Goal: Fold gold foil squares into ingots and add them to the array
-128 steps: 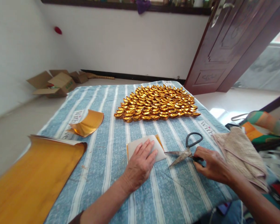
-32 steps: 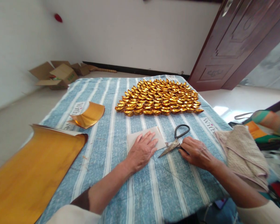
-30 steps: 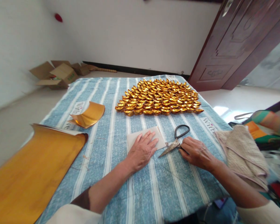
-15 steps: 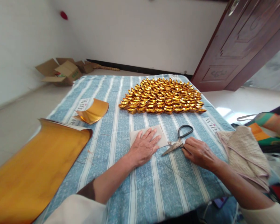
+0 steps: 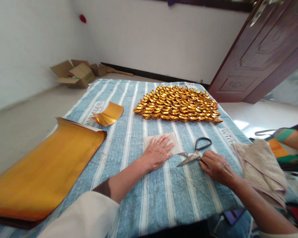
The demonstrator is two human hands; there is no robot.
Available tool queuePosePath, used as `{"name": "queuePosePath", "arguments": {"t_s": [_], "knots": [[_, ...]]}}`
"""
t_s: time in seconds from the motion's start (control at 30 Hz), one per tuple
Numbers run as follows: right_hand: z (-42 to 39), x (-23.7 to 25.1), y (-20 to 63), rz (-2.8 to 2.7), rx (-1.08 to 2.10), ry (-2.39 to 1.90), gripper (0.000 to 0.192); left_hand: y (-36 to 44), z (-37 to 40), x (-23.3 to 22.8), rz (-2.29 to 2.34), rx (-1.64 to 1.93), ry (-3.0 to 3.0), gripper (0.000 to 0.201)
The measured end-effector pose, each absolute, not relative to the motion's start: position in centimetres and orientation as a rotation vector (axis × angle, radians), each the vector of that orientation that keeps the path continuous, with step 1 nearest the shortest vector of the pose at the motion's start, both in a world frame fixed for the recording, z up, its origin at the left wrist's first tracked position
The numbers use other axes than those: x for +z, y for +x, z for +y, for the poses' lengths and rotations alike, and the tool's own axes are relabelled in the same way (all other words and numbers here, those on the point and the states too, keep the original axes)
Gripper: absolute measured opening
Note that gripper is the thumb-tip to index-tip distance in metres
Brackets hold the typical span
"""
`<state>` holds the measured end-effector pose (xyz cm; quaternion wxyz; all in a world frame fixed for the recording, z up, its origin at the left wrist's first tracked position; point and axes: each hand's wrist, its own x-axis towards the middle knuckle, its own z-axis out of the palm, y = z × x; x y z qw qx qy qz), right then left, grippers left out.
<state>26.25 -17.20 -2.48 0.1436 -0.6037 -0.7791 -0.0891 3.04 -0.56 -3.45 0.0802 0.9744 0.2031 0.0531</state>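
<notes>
My left hand [image 5: 159, 152] lies flat with fingers spread on a pale, square-cut sheet of paper [image 5: 149, 141], pressing it to the table. Its wrist rests on the cloth. To its right, my right hand [image 5: 217, 167] is closed around the lower handle of black-handled scissors [image 5: 193, 156]. Their blades are parted and point left, the upper one touching or overlapping the paper's lower right corner; which of the two I cannot tell. The upper handle loop stands free of the fingers.
Rows of folded gold paper ingots [image 5: 178, 104] cover the table's far side. A curled gold sheet [image 5: 110, 114] and a thick stack of gold sheets [image 5: 52, 168] lie left. A beige towel [image 5: 260, 168] sits right on the striped tablecloth [image 5: 131, 205]. Cardboard boxes [image 5: 83, 74] stand on the floor behind.
The view has shifted, so everything appears a little farther right. The scissors' blades look wider apart, and the upper blade shows more. My left hand stays flat on the paper.
</notes>
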Motion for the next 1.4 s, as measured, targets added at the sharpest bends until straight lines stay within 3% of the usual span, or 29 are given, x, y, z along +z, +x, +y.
{"name": "queuePosePath", "arguments": {"t_s": [1.4], "knots": [[-16.0, -2.2, 23.9, -2.24, -0.34, -1.66, 0.029, 3.5, 0.4, -1.2, 0.562, -0.175, 2.826, 0.048]]}}
